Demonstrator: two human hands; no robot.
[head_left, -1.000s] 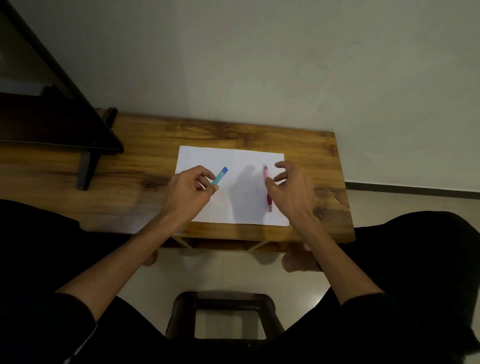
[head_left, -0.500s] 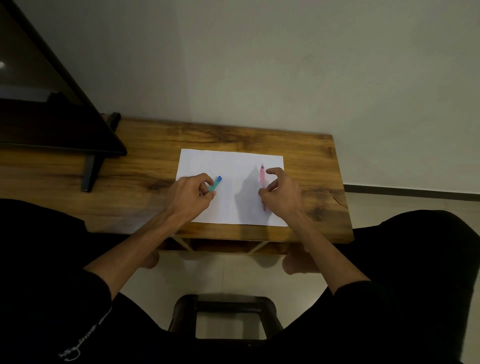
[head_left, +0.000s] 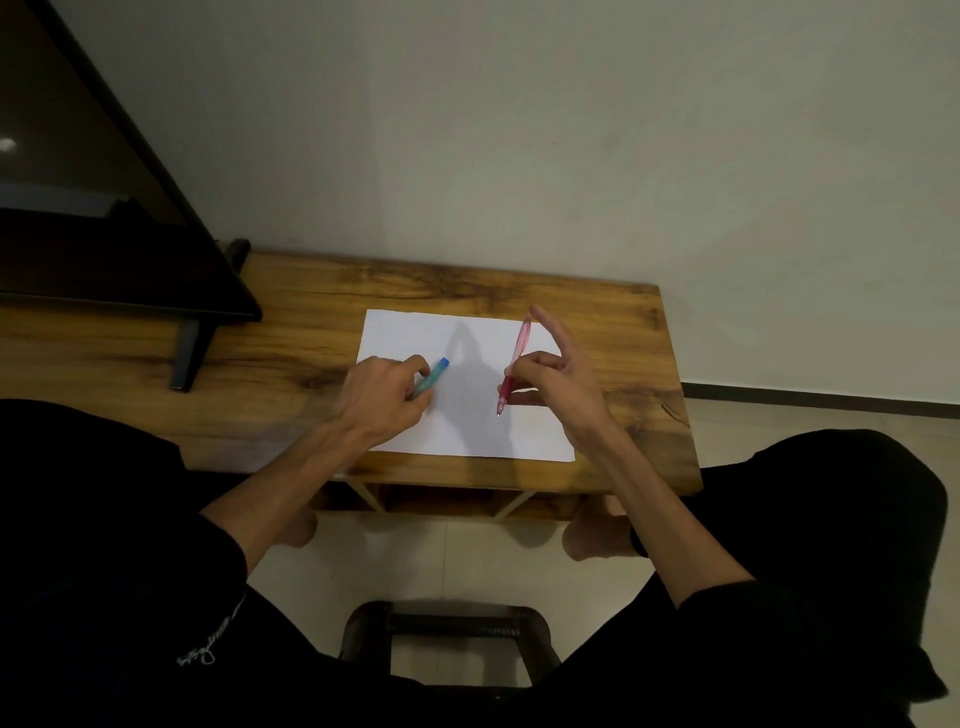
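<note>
A white sheet of paper (head_left: 410, 332) lies on the wooden table (head_left: 613, 322). My left hand (head_left: 384, 395) rests on the paper's left part and grips a teal-and-blue marker (head_left: 434, 378), whose blue end points up and right. My right hand (head_left: 561, 374) is raised over the paper's right part. Its thumb and curled fingers pinch a pink pen (head_left: 514, 364) near the tip, while the index finger stretches up along the barrel. The pen's tip points down toward the paper, slightly above it.
A dark flat screen (head_left: 104, 249) on a black stand (head_left: 189, 353) occupies the table's left side. A pale wall rises behind the table. Below the table edge are my bare feet (head_left: 597, 535), tiled floor and a dark stool (head_left: 447, 639).
My right hand closed on the pink pen where it lay on the paper and lifted it, tilting it upright. My left hand stayed put with the marker.
</note>
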